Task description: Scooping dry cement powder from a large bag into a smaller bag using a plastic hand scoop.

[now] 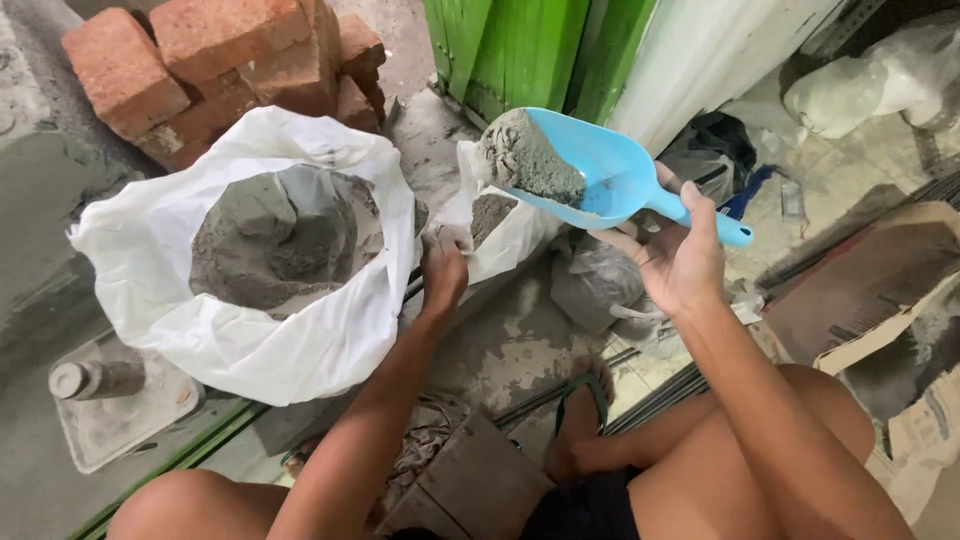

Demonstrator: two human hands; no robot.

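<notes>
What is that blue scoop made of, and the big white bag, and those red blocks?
The blue scoop, held in the right hand, looks like smooth, shiny plastic. The big white bag seems to be thin woven plastic sacking: it crumples softly. The red blocks look like fired clay bricks, rough and chipped. The grey powder is probably cement.

A light-blue plastic scoop [600, 165] was held up level, heaped at its front with grey cement powder [530, 160]. Just below it a small white bag [500, 235] stood open, grey powder showing inside, its rim pinched.
</notes>
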